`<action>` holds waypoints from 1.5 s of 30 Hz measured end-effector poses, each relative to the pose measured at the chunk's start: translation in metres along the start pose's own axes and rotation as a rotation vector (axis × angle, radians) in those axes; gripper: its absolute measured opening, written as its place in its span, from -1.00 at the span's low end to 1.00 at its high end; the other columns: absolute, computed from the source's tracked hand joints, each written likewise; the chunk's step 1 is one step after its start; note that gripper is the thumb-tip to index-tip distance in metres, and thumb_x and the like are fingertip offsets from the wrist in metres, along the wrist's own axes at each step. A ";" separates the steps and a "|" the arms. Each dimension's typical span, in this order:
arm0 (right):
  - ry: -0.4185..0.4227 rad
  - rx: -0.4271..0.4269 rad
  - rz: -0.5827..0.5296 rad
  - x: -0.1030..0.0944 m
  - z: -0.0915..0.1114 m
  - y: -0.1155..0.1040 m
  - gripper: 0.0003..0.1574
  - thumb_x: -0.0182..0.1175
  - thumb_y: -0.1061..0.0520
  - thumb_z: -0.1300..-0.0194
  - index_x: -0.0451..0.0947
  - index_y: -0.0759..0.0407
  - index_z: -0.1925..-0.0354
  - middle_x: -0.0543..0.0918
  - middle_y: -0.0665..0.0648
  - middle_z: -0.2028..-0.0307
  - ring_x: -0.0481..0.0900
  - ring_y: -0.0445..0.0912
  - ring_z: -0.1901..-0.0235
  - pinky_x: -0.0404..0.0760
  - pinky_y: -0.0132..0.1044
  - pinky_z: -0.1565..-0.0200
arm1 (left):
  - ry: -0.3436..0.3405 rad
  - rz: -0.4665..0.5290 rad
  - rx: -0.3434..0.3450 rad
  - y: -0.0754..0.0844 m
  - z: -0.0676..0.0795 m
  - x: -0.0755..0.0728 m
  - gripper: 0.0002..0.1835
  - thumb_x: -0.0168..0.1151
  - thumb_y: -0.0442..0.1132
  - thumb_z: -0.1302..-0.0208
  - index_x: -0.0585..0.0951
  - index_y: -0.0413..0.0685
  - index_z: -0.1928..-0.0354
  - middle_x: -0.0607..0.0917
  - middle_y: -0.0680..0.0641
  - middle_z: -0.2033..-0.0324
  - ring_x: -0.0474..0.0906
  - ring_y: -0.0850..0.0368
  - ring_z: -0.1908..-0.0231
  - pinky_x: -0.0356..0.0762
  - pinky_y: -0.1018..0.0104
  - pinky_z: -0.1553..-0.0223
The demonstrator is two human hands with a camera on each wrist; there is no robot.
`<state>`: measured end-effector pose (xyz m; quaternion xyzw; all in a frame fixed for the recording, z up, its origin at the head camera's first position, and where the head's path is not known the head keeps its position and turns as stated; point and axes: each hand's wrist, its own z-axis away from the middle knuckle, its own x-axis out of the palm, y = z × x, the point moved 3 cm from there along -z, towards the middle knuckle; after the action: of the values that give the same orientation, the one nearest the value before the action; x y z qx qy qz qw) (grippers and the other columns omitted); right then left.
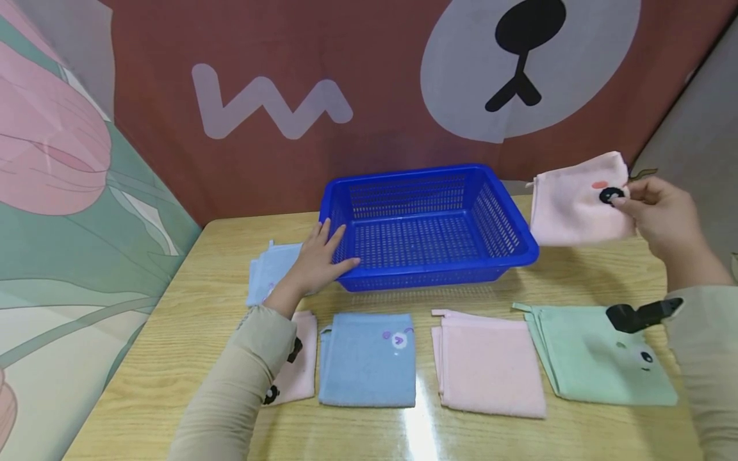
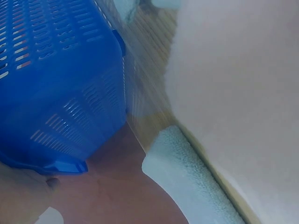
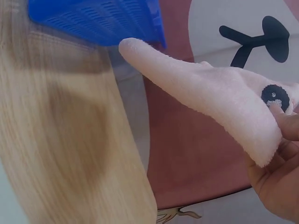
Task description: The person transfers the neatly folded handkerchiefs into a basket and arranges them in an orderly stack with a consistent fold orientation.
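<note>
Here we are with the lifted pink towel (image 1: 567, 208), up off the counter (image 1: 144, 384) and just right of the blue basket (image 1: 438, 272)! We see the right hand (image 1: 663, 211) pinching its right edge, thumb by the black patch; the left hand (image 1: 316, 259) lies spread over the basket's left end, gripping nothing. So the 2 hands are well apart, basket between them.

And this, we'd judge, is what it turns on: the basket's hollow lies left of the raised towel, long axis running left to right, and the towel's free edge faces its right rim. Touching or not, we can't tell. The right hand is nearer that rim.

On the near side, left to right, we've 4 folded: patched pink towel (image 1: 308, 358), bear-faced blue towel (image 1: 369, 371), plain pink towel (image 1: 490, 371), green towel (image 1: 594, 358).
</note>
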<state>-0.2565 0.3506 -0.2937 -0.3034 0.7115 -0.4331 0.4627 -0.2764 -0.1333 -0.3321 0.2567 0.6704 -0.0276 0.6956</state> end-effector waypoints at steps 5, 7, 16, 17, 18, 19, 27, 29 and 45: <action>0.011 -0.017 -0.035 -0.002 -0.001 -0.007 -0.82 0.07 0.17 -0.16 0.44 -0.15 0.47 0.43 -0.36 0.56 0.36 -0.47 0.56 0.34 -0.62 0.59 | -0.005 0.001 -0.004 0.000 0.000 0.001 -0.16 -0.20 0.30 -0.13 -0.12 0.01 -0.33 -0.25 -0.20 -0.29 -0.44 -0.09 -0.25 -0.28 -0.08 -0.15; 0.022 -0.010 -0.007 -0.002 -0.002 -0.010 -0.87 0.07 0.14 -0.16 0.44 -0.14 0.45 0.42 -0.36 0.55 0.34 -0.45 0.56 0.32 -0.61 0.60 | -0.005 0.002 -0.005 0.000 0.000 0.001 -0.16 -0.20 0.31 -0.13 -0.12 0.02 -0.33 -0.25 -0.20 -0.29 -0.44 -0.08 -0.25 -0.27 -0.08 -0.15; 0.040 -0.048 -0.109 -0.003 -0.002 -0.026 -0.85 0.11 0.19 -0.11 0.47 -0.09 0.51 0.46 -0.29 0.57 0.37 -0.43 0.59 0.32 -0.61 0.64 | 0.003 0.031 -0.006 0.000 0.000 0.000 -0.15 -0.21 0.33 -0.12 -0.09 -0.01 -0.33 -0.26 -0.18 -0.29 -0.44 -0.08 -0.25 -0.27 -0.10 -0.14; 0.039 -0.058 -0.126 -0.004 -0.002 -0.027 -0.85 0.12 0.19 -0.09 0.48 -0.08 0.52 0.47 -0.28 0.58 0.37 -0.43 0.60 0.32 -0.61 0.65 | 0.003 0.031 -0.006 0.000 0.000 0.000 -0.15 -0.22 0.33 -0.12 -0.09 0.00 -0.33 -0.26 -0.18 -0.29 -0.44 -0.08 -0.25 -0.27 -0.10 -0.14; 0.038 -0.065 -0.147 -0.004 -0.002 -0.028 -0.84 0.13 0.20 -0.09 0.49 -0.08 0.53 0.48 -0.27 0.59 0.37 -0.43 0.60 0.32 -0.61 0.65 | 0.002 0.029 -0.006 0.000 0.000 0.000 -0.15 -0.21 0.33 -0.12 -0.10 0.00 -0.33 -0.26 -0.18 -0.29 -0.44 -0.08 -0.25 -0.27 -0.10 -0.14; 0.036 -0.072 -0.168 -0.004 -0.002 -0.029 -0.83 0.14 0.22 -0.08 0.49 -0.06 0.54 0.49 -0.27 0.60 0.38 -0.42 0.61 0.32 -0.61 0.66 | 0.001 0.026 -0.006 0.000 0.000 0.000 -0.15 -0.22 0.33 -0.11 -0.10 0.00 -0.33 -0.26 -0.19 -0.29 -0.44 -0.08 -0.25 -0.27 -0.10 -0.14; 0.067 -0.079 -0.129 -0.006 -0.002 -0.035 -0.88 0.13 0.17 -0.08 0.47 -0.04 0.53 0.46 -0.22 0.59 0.35 -0.40 0.65 0.31 -0.61 0.68 | -0.003 0.021 -0.003 0.001 0.000 0.000 -0.14 -0.21 0.33 -0.11 -0.13 0.02 -0.33 -0.27 -0.19 -0.29 -0.46 -0.07 -0.25 -0.29 -0.10 -0.14; 0.072 -0.085 -0.143 -0.006 -0.002 -0.037 -0.88 0.14 0.19 -0.07 0.48 -0.03 0.53 0.46 -0.21 0.59 0.36 -0.40 0.65 0.32 -0.61 0.68 | -0.002 0.017 0.001 0.001 -0.001 0.000 -0.15 -0.22 0.32 -0.12 -0.13 0.02 -0.33 -0.27 -0.19 -0.29 -0.45 -0.08 -0.25 -0.29 -0.10 -0.14; 0.015 -0.107 -0.307 0.015 0.007 -0.055 -0.95 0.18 0.22 -0.03 0.52 0.14 0.43 0.47 -0.06 0.49 0.42 -0.31 0.54 0.41 -0.60 0.58 | 0.001 0.004 -0.002 -0.001 -0.001 0.001 -0.14 -0.22 0.33 -0.12 -0.13 0.00 -0.33 -0.25 -0.22 -0.29 -0.43 -0.10 -0.25 -0.28 -0.09 -0.15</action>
<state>-0.2539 0.3113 -0.2514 -0.4295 0.6823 -0.4624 0.3690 -0.2772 -0.1332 -0.3332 0.2574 0.6703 -0.0257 0.6956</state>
